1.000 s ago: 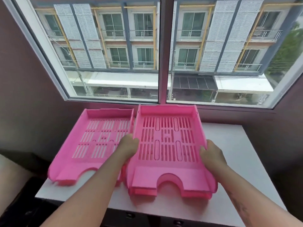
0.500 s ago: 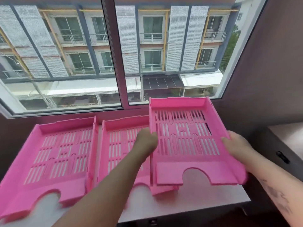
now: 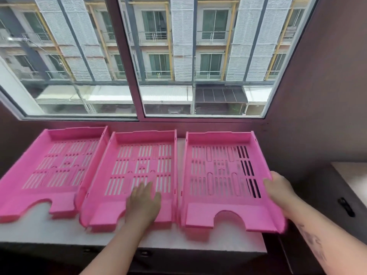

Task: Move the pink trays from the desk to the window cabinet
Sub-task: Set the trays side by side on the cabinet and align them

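Three pink slotted trays lie side by side on the white top of the window cabinet (image 3: 178, 238), under the window. The left tray (image 3: 49, 161) and the middle tray (image 3: 123, 165) lie flat. My left hand (image 3: 144, 201) rests flat, fingers spread, on the middle tray's front part. The right tray (image 3: 218, 171) overhangs the cabinet's right edge a little. My right hand (image 3: 278, 187) grips this tray's right side wall.
A large window (image 3: 158, 56) sits just behind the trays, with a brown wall on the right. A lower dark cabinet with a pale top (image 3: 349, 179) stands at the right. Dark drawer fronts run below the white top.
The right tray has come down from above the middle tray to the cabinet top beside it. My left hand has let go of it and moved onto the middle tray.
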The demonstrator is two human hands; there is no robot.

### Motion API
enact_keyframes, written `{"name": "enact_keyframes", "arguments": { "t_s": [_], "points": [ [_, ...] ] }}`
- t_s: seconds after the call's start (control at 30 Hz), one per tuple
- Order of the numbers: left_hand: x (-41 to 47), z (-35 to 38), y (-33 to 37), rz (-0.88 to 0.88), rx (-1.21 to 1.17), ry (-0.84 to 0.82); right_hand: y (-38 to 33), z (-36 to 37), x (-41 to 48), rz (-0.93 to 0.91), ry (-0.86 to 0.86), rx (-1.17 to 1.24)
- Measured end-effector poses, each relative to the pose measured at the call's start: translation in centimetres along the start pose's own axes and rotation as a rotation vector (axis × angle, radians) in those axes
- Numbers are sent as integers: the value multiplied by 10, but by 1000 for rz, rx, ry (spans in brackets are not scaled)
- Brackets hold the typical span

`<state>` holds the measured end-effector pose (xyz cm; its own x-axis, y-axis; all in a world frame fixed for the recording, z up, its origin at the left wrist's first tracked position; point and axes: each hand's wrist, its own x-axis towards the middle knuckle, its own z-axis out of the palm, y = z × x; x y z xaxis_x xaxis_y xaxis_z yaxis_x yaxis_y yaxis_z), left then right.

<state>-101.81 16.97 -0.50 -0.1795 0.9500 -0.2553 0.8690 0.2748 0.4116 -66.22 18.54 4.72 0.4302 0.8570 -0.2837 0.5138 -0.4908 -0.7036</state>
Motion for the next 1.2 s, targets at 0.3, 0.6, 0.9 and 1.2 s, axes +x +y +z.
{"name": "enact_keyframes", "arguments": {
  "t_s": [0.3, 0.6, 0.9, 1.2],
  "points": [
    [-7, 3, -27, 85, 235, -59, 2, 35, -20, -326, 173, -534],
    [-20, 16, -34, 196, 272, 59, 12, 101, -84, -619, -364, -822],
    [4, 13, -32, 208, 240, 103, -10, 110, -38, -643, -390, -955],
    [8, 9, -31, 213, 246, 112, -19, 119, -36, -698, -419, -993]
  ]
}}
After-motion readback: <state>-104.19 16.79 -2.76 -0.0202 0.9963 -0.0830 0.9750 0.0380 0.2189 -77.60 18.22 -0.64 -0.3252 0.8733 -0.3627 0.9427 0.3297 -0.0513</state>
